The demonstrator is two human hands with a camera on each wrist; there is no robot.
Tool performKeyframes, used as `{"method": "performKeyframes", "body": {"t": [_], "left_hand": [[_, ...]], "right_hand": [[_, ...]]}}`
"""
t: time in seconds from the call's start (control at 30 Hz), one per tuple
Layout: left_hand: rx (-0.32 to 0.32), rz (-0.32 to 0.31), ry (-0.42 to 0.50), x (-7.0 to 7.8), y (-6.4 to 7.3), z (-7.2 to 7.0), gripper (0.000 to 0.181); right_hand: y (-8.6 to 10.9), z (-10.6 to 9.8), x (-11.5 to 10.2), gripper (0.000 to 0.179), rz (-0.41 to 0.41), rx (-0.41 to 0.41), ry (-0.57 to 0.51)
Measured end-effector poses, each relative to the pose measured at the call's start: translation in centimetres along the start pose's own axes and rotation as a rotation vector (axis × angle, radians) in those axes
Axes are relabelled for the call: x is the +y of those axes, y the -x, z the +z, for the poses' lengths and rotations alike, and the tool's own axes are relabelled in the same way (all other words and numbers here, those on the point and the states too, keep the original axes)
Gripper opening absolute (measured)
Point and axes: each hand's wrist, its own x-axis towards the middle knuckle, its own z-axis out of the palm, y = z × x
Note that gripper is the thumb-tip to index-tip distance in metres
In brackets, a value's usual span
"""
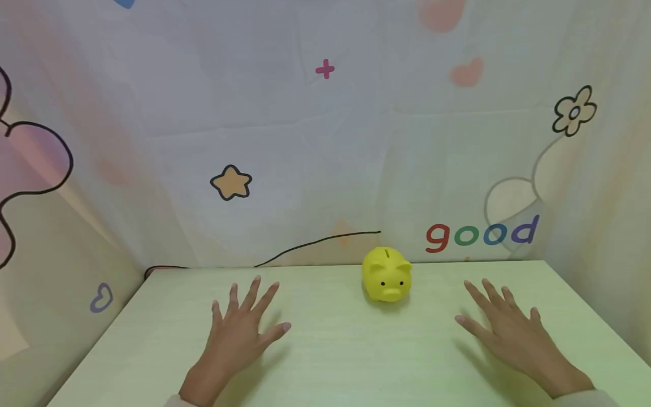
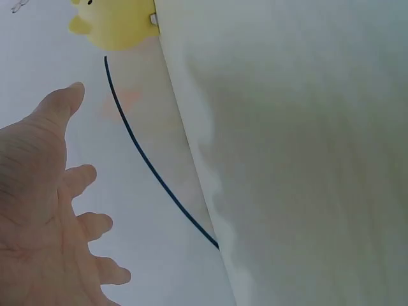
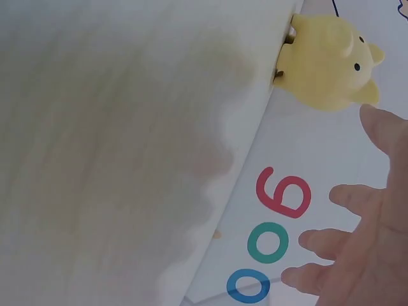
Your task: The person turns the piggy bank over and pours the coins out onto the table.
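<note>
A yellow piggy bank (image 1: 386,275) with a coin slot on top stands upright near the table's back edge, its snout toward me. To its left, my left hand (image 1: 239,339) hovers palm down over the table, fingers spread and holding nothing. On the other side my right hand (image 1: 513,336) is held the same way, its thumb pointing toward the bank but apart from it. The left wrist view catches part of the piggy bank (image 2: 121,24) beyond the thumb. From the right wrist, the piggy bank (image 3: 328,64) shows from the side, overlapping the thumb tip in that view.
The pale table (image 1: 325,350) runs back to a hanging cloth (image 1: 305,141) printed with a star, hearts, a flower and the word "good". More cloth (image 1: 66,237) hangs along the left side and the right side. Both hands cast soft shadows on the tabletop.
</note>
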Motion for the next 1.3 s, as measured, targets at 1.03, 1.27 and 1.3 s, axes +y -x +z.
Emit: {"method": "performKeyframes", "body": {"t": [1.03,1.27,1.3], "left_hand": [[-0.02,0.16,0.298,7.6,-6.0,2.9,0.083],[-0.027,0.189,0.403,9.0,-7.5,3.8,0.085],[-0.024,0.19,0.418,9.2,-7.7,4.0,0.085]], "right_hand": [[-3.7,0.7,-4.2,0.096,-0.098,-0.047,-0.189],[-5.3,0.8,-4.9,0.104,-0.141,-0.038,-0.281],[-5.5,0.9,-4.9,0.105,-0.14,-0.04,-0.291]]}}
